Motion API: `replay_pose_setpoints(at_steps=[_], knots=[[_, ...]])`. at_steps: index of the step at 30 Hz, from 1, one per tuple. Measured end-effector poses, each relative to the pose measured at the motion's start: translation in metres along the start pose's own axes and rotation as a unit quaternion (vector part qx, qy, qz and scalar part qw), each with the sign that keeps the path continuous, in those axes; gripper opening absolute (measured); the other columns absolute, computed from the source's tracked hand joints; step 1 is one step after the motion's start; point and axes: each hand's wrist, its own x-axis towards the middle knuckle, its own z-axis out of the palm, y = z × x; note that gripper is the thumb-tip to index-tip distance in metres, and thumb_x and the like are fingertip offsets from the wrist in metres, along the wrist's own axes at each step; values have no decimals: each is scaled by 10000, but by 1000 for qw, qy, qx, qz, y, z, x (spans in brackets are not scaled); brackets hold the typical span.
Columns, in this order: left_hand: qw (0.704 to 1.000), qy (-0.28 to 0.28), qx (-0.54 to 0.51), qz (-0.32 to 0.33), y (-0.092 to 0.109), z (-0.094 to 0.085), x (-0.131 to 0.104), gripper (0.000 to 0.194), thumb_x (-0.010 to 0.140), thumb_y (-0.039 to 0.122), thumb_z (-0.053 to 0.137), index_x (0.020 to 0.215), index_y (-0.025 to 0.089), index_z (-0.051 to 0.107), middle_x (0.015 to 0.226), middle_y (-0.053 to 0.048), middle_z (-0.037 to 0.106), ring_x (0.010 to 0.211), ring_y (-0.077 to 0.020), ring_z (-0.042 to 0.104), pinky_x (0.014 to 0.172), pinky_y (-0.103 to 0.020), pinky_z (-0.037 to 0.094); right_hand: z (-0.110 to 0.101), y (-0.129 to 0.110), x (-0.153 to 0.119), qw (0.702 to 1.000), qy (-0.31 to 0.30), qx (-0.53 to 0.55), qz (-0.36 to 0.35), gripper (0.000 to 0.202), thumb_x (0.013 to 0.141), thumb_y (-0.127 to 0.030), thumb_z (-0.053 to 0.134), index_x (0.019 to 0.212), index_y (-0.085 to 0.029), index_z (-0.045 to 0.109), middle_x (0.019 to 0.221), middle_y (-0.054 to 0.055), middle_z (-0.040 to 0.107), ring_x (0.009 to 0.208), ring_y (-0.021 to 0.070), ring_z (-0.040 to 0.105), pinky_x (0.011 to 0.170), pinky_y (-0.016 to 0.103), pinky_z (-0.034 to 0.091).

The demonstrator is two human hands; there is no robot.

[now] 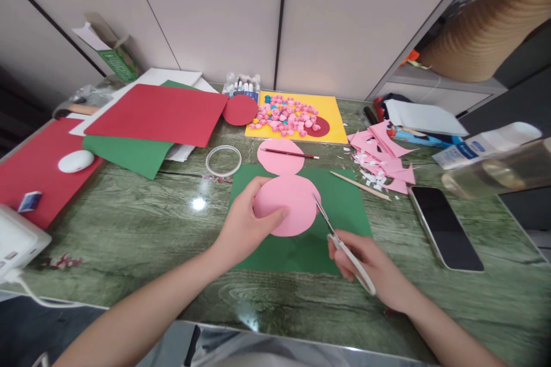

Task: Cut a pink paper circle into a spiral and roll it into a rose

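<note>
My left hand [253,212] grips a round piece of pink paper [297,200] by its left side, the thumb lying on top. In my right hand [365,264] is a pair of white-handled scissors [348,252], their blades reaching the right edge of the pink paper. Both hands are over a green sheet [297,258] that lies on the table. Just beyond the held paper lies another pink paper circle [279,166], with a dark red pencil [288,153] across it.
Pink paper scraps [383,160], a pointed wooden stick [359,185] and a phone [445,229] lie to the right. A yellow sheet [336,109] carries small pink balls [286,114]. Leftward are a tape roll [223,160], red sheets [159,114] and a white mouse [76,161].
</note>
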Motion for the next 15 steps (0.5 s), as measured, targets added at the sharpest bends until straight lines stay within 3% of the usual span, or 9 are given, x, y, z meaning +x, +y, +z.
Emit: replay_pose_setpoints(at_steps=[7, 15], knots=[[1000, -17, -20, 9, -1, 0, -1, 285, 757, 238, 594, 1029, 199, 519, 1001, -20, 601, 921, -177, 574, 768, -263, 466, 0, 3, 0, 1000, 2, 3, -3, 401, 854, -566, 479, 718, -190, 438, 543, -57, 403, 509, 90, 324, 486, 225, 259], [996, -77, 39, 3, 2, -1, -2, 281, 744, 225, 578, 1017, 205, 514, 969, -13, 609, 892, -182, 572, 769, -268, 456, -3, -3, -3, 1000, -19, -18, -2, 368, 877, -534, 448, 764, -185, 476, 567, -54, 372, 535, 98, 315, 503, 240, 238]])
